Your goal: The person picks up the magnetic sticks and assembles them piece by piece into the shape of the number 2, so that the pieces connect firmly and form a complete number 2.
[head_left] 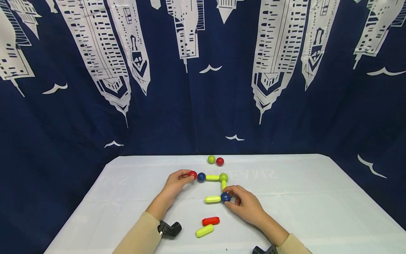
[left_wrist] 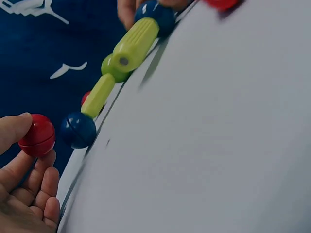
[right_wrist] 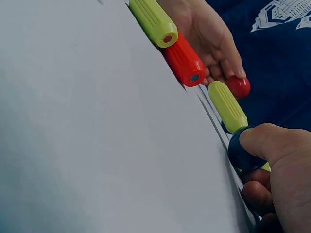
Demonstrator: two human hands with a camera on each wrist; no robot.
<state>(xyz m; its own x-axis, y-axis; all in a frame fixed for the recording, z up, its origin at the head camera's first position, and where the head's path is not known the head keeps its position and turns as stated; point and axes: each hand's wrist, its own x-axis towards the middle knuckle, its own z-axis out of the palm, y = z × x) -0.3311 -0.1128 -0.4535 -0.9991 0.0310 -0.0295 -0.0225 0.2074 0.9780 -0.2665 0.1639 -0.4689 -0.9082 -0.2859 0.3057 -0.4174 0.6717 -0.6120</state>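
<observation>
My left hand (head_left: 175, 183) pinches a red ball (left_wrist: 38, 136) between thumb and fingers. Just right of it, across a narrow gap in the left wrist view, is a blue ball (left_wrist: 78, 130). From that ball a yellow-green rod (head_left: 212, 177) runs to a green ball (head_left: 223, 177). A second yellow-green rod (head_left: 224, 185) leads down to another blue ball (head_left: 225, 197), which my right hand (head_left: 248, 206) pinches with thumb and fingertips. Leftward from this lower ball sticks a third yellow-green rod (right_wrist: 227, 107), its far end bare.
Nearer the front of the white table (head_left: 285, 183) lie a loose red rod (head_left: 210, 221) and a loose yellow-green rod (head_left: 204, 231). Toward the back edge, a green ball (head_left: 211, 159) sits beside a red ball (head_left: 220, 161). A dark blue patterned cloth (head_left: 190, 106) hangs behind.
</observation>
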